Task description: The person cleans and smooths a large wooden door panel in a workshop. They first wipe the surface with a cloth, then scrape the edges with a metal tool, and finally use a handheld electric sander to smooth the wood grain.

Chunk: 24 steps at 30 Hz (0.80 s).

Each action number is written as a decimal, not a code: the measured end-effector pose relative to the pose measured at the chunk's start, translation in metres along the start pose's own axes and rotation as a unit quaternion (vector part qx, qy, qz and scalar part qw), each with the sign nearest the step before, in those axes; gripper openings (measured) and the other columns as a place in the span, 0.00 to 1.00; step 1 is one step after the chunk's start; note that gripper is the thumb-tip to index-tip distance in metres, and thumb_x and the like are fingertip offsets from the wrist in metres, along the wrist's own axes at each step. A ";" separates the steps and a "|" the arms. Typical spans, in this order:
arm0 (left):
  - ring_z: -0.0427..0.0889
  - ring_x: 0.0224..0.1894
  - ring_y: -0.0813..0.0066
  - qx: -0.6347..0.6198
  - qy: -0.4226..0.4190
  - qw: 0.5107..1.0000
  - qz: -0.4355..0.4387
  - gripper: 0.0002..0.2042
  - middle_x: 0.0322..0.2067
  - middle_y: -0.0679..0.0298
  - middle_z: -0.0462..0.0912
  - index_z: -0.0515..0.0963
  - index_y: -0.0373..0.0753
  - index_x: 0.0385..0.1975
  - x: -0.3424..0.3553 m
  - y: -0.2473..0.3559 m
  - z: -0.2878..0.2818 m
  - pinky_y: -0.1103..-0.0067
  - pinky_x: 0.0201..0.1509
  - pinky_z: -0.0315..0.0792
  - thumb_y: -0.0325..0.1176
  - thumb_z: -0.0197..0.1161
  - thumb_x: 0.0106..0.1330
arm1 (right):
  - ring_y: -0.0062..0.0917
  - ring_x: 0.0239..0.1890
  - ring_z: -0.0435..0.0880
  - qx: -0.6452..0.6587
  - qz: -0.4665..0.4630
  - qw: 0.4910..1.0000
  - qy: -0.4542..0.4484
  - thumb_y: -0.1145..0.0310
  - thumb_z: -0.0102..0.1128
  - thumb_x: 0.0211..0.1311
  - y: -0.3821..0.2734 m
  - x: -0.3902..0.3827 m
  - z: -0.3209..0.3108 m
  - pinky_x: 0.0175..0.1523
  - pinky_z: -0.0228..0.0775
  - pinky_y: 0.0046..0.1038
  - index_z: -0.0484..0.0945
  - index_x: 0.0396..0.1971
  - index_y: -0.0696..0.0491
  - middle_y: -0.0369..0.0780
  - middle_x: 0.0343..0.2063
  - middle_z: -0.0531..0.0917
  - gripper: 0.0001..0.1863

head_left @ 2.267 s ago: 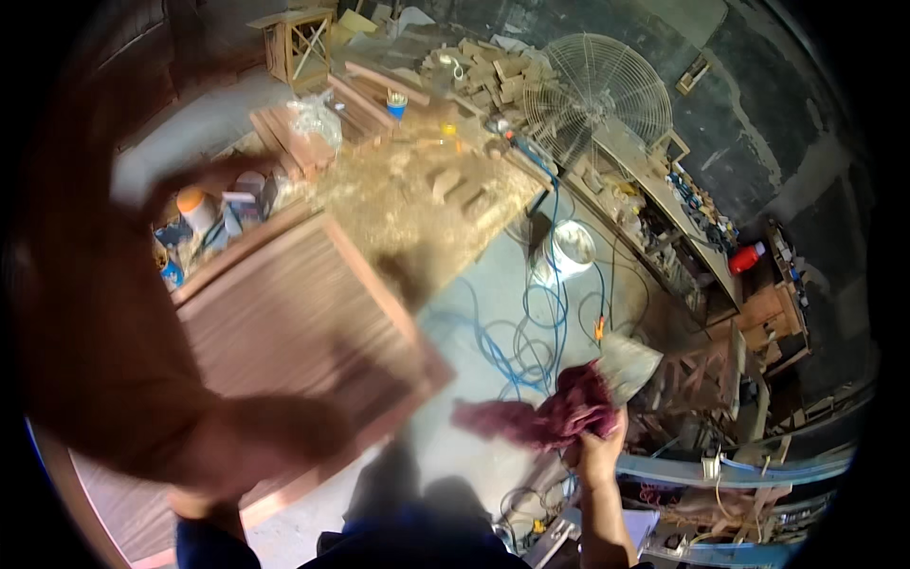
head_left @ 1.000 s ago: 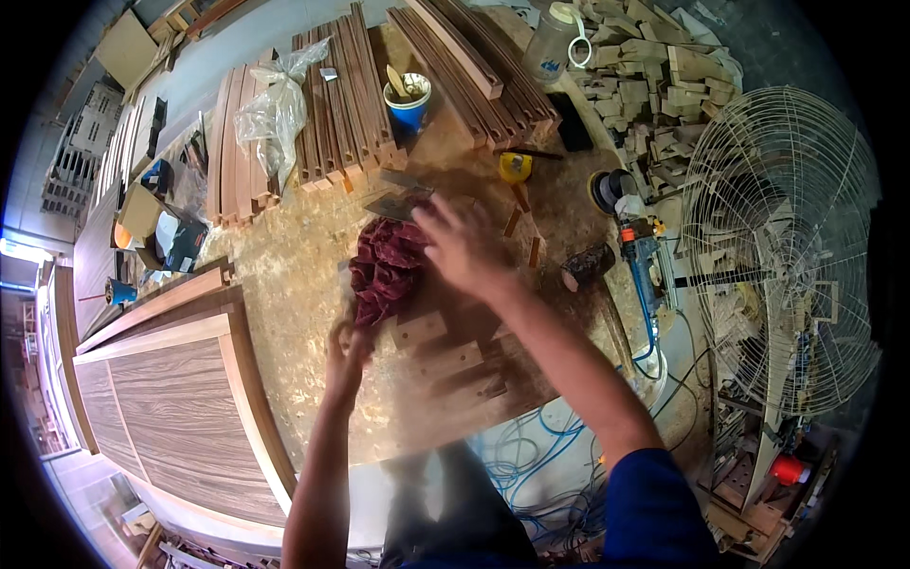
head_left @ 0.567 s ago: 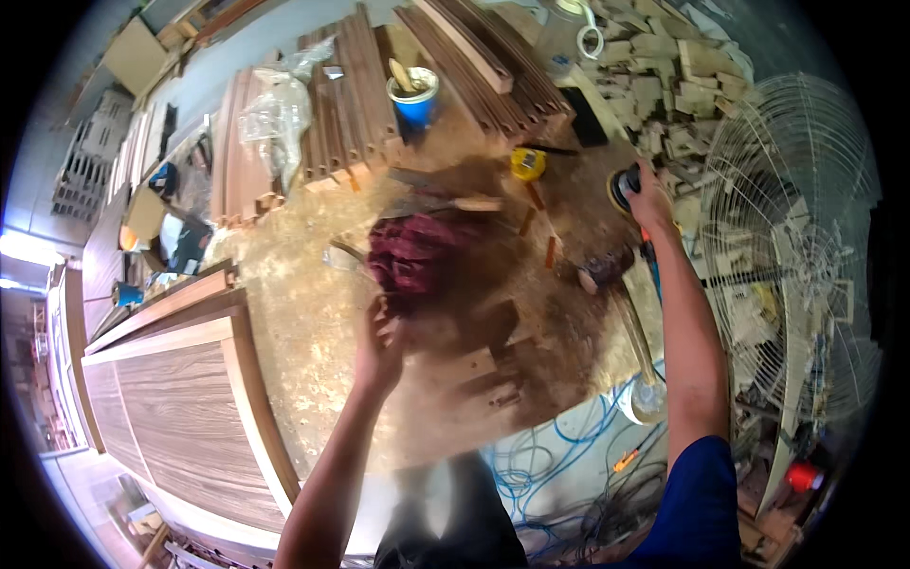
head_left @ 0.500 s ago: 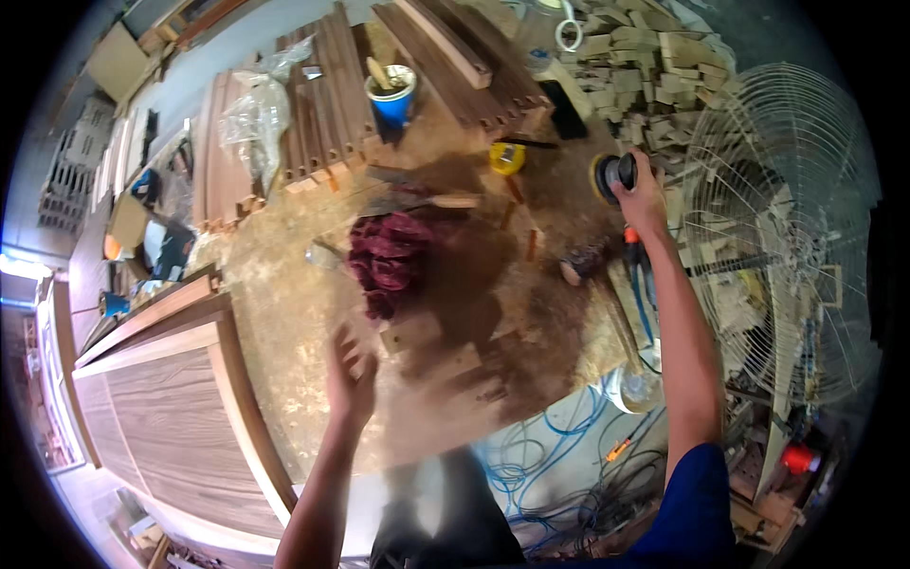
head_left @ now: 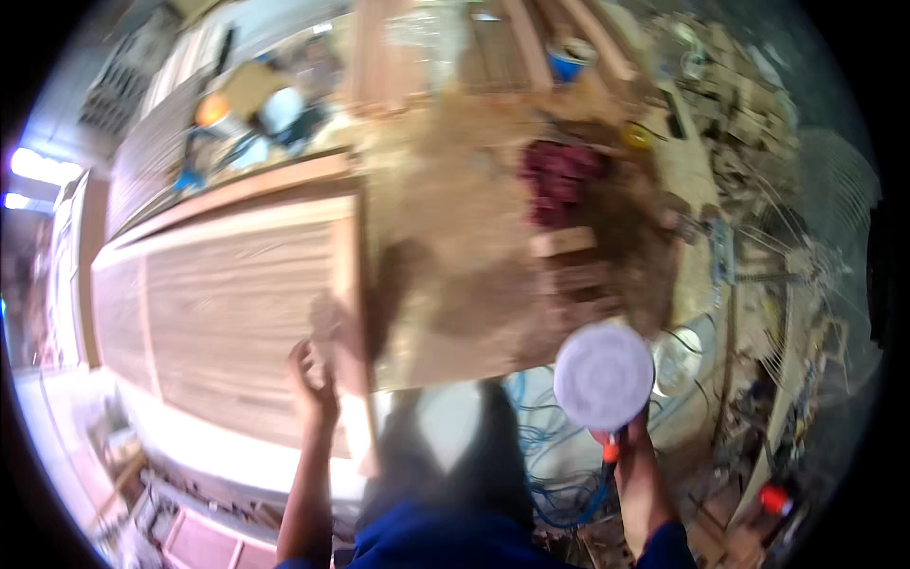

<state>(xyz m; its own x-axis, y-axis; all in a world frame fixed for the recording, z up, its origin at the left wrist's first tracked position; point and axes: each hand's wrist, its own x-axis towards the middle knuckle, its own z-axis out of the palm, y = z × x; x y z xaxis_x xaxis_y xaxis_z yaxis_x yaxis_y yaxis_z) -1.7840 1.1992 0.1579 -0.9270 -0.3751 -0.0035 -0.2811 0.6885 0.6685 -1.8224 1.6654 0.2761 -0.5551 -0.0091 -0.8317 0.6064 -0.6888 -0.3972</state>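
My right hand point(head_left: 630, 438) grips a round air sander point(head_left: 604, 377), tilted so that its pale sanding pad faces up toward me. The pad hides most of the fingers. A hose with an orange fitting point(head_left: 610, 451) runs from the sander. My left hand point(head_left: 313, 381) is over the right part of a framed wooden panel point(head_left: 227, 275), its fingers loosely bent and apart, with nothing in them. Its shadow falls on the panel's frame; blur hides whether it touches the wood.
On the workbench point(head_left: 445, 266) lie a dark red cloth point(head_left: 559, 180) and wooden blocks point(head_left: 564, 242). Wooden strips point(head_left: 384, 57), a blue pot point(head_left: 569, 62) and a yellow tape measure point(head_left: 637, 136) are farther back. A wire fan point(head_left: 806, 266) stands right; blue hoses point(head_left: 540, 427) hang below the bench.
My right hand has brought the sander from the far right of the bench back toward me, turning its pad up. My view has swung left, and my left hand has moved over the panel.
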 end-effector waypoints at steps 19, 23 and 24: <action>0.53 0.80 0.49 0.219 0.037 0.975 0.007 0.32 0.77 0.49 0.59 0.60 0.38 0.77 0.140 -0.113 -0.035 0.54 0.83 0.41 0.41 0.53 0.74 | 0.53 0.37 0.87 -0.761 -0.541 0.358 -0.025 0.62 0.73 0.60 0.144 0.265 0.375 0.41 0.84 0.49 0.74 0.56 0.44 0.51 0.51 0.73 0.25; 0.53 0.80 0.48 0.237 0.037 0.971 -0.002 0.32 0.77 0.48 0.59 0.60 0.37 0.77 0.140 -0.123 -0.035 0.53 0.83 0.41 0.41 0.52 0.74 | 0.55 0.36 0.87 -0.800 -0.493 0.334 -0.072 0.62 0.73 0.59 0.154 0.261 0.388 0.40 0.85 0.49 0.74 0.56 0.44 0.54 0.53 0.72 0.26; 0.53 0.80 0.48 0.232 0.038 0.972 0.001 0.32 0.77 0.48 0.59 0.60 0.37 0.77 0.142 -0.122 -0.037 0.53 0.83 0.41 0.41 0.52 0.74 | 0.55 0.34 0.87 -0.798 -0.502 0.328 -0.066 0.61 0.71 0.60 0.152 0.264 0.392 0.40 0.85 0.49 0.74 0.56 0.43 0.55 0.54 0.71 0.25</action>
<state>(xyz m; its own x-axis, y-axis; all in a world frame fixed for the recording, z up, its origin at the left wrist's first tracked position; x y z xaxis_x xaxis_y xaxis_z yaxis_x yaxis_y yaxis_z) -1.8718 1.0391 0.1032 -0.9118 -0.4055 0.0644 -0.3768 0.8887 0.2611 -2.0998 1.2743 0.1483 -0.8872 -0.4612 0.0101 -0.4510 0.8624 -0.2300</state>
